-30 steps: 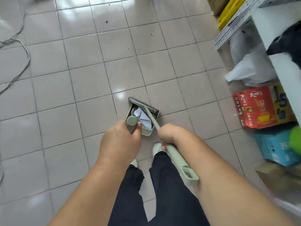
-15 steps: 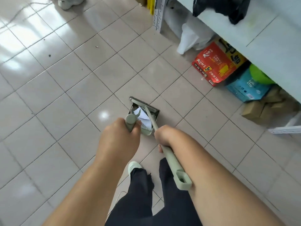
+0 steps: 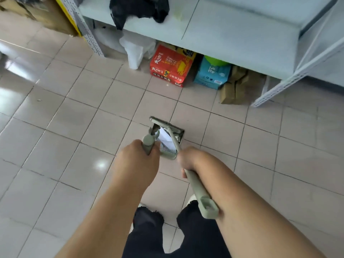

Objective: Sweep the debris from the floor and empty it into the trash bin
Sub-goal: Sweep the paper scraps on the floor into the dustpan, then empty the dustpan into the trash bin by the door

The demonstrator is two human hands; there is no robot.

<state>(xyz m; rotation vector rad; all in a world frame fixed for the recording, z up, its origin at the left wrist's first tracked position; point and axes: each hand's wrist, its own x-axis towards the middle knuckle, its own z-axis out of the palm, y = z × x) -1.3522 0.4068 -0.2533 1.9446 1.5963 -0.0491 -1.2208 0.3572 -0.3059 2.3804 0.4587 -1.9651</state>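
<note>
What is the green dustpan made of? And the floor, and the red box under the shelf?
The dustpan looks like matte green plastic: even colour, moulded comb teeth, no shine. The floor looks like glazed ceramic tile: square pieces with dark joint lines and bright light reflections. The red box is probably printed cardboard: folded edges and flat printed sides, though a thin glossy wrap can't be ruled out.

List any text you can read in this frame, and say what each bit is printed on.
"2袋值3袋": front face of the red carton under the shelf.
Other characters and a yellow graphic on the red carton: too blurred to read.
Pale print on the blue package beside it: too blurred to read.
Broom, dustpan: no text visible.
</note>
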